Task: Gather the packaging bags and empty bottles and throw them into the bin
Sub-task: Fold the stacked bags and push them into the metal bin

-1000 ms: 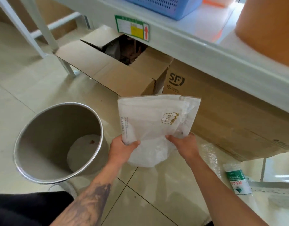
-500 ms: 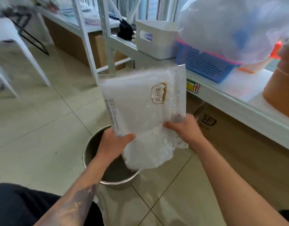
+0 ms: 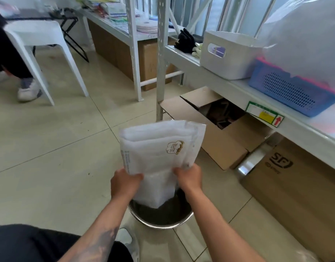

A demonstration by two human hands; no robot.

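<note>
Head view, bags: a bunch of white packaging bags held upright, its lower end hanging inside the mouth of the bin.
Head view, left hand: left hand grips the bunch's left edge, fingers curled round it, thumb on the front.
Head view, right hand: right hand pinches the right edge, fingers curled on the plastic.
Head view, bin: steel, on the floor tiles straight below the hands; only the near rim and dark interior show.
Head view, surroundings: open carton and shelf to the right, near the bin.
Step, judged: dropping the bags in.
Method, judged: lower the bunch until most of it is below the rim, squeeze the edges inward so the wide top clears, then let go with both hands together.
Risk, judged: light film may spring up or catch on the rim.
Bottles: none visible.
</note>
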